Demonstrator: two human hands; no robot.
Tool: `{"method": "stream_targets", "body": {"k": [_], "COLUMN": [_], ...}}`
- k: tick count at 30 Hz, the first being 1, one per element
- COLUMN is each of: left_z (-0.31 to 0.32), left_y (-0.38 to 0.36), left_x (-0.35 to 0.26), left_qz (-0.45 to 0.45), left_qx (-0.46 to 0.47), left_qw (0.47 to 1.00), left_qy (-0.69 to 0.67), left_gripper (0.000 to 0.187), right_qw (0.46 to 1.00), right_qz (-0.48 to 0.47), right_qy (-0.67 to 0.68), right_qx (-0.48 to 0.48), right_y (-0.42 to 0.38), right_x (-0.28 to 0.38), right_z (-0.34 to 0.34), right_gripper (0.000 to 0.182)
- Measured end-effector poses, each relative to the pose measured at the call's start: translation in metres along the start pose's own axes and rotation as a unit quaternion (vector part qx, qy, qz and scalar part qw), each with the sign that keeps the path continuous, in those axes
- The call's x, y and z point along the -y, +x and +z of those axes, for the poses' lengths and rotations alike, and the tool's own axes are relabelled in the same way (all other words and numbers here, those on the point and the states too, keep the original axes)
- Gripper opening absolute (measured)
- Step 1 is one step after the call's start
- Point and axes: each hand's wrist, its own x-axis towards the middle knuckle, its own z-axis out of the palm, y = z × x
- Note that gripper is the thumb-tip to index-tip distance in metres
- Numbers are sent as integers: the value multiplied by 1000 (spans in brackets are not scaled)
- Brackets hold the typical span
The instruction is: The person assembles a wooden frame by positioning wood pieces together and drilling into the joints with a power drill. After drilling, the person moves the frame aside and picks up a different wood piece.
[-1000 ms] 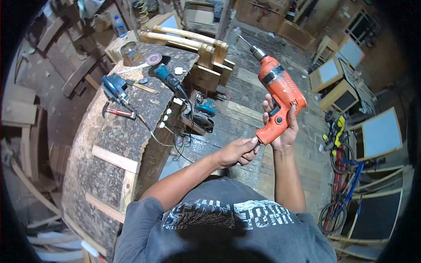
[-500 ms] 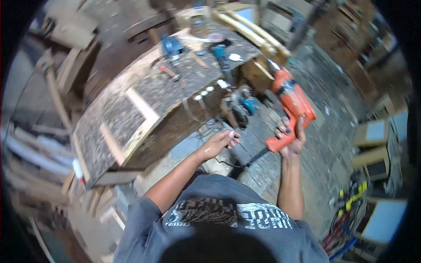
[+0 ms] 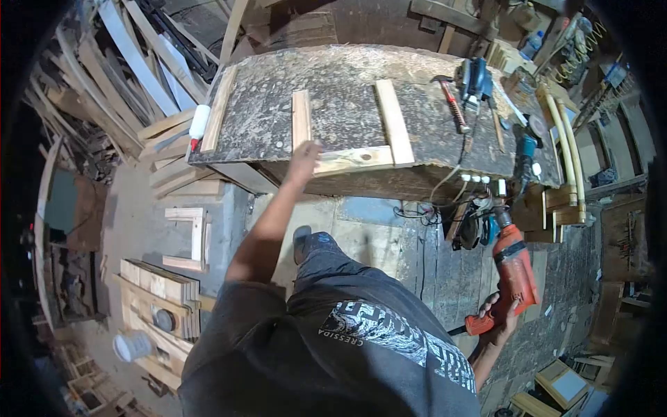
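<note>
An orange-red drill (image 3: 515,274) is in my right hand (image 3: 501,320), its bit end toward the workbench (image 3: 333,69). My left hand (image 3: 303,161) is at the corner of a U-shaped wooden frame (image 3: 354,160) on the bench's front edge, where the left piece (image 3: 301,115) meets the front piece. It touches the wood there, but blur hides its fingers. The frame's right piece (image 3: 394,118) reaches back across the bench top.
A glue bottle (image 3: 199,124) stands at the bench's left end. A hammer (image 3: 455,104), a blue tool (image 3: 476,80) and a teal grinder (image 3: 526,153) lie at the right. Stacked boards (image 3: 156,281) and another frame (image 3: 198,236) are on the floor.
The view has swung left along the bench. My left hand has moved from in front of my body to the frame's corner. The drill remains in my right hand, now lower in view.
</note>
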Motion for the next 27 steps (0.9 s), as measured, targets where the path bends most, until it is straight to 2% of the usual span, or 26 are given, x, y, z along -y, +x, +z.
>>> {"method": "stream_targets", "body": {"k": [1,3,4,5,6,7,9,11,12,13,15,21,23,24,25,27], "left_z": [-27,-69,-81,-88,-92,-94,-78,-51,-38,-32,-25,-6,-22,-28,-27,-24], "left_y": [28,84,108,128,149,171,190,207,203,196,184,148,154,167,180,203], "left_x": [12,29,33,34,38,47,60,89,89,86,80,75,50,51,48,43], "left_qz": [-13,46,42,90,138,184,239,238,263,260,213,164,170,219,215,289], "left_qx": [-39,-65,-55,-52,-49,-23,-26,0,-21,-6,-26,-35,-24,3,6,112], "left_qw": [997,984,985,965,937,922,903,931,916,921,949,954,935,913,914,879], "left_qy": [60,158,158,240,317,341,357,277,303,290,231,248,311,345,345,361], "left_gripper": [38,42,42,43,44,52,60,62,62,62,61,64,64,69,69,68], "right_qw": [999,995,991,985,989,988,975,957,948,937,909,887,871,866,864,864], "right_qz": [0,-3,-2,2,45,49,105,146,152,162,214,233,237,250,254,229], "right_qy": [-32,-95,-125,-157,-130,-137,-193,-242,-269,-298,-350,-392,-425,-430,-431,-447], "right_qx": [-11,-36,-52,-72,-44,-57,-43,-61,-71,-80,-75,-76,-58,-56,-58,-26], "right_y": [0,5,5,4,9,14,17,16,15,12,8,20,30,33,35,41], "right_x": [-7,-29,-45,-59,-70,-81,-93,-92,-94,-92,-88,-81,-81,-81,-84,-94], "right_z": [33,107,142,170,188,218,280,341,365,385,402,480,499,505,507,509], "right_gripper": [81,82,83,83,71,71,72,69,68,67,70,74,78,79,79,78]}}
